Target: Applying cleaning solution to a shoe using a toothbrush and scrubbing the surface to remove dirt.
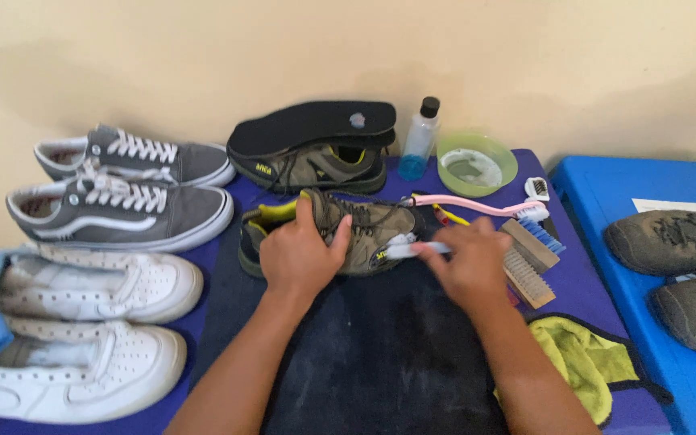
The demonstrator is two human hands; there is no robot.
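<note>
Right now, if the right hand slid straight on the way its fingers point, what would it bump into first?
The right hand points left along the small brush it holds, so it would meet the olive shoe first, which the brush head already seems to touch. The left hand lies just beyond.

Olive-brown shoe (348, 229), yellow lining

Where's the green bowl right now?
In the head view, the green bowl sits at the back of the table near the wall, right of the clear bottle and just behind the pink-handled brush.
</note>
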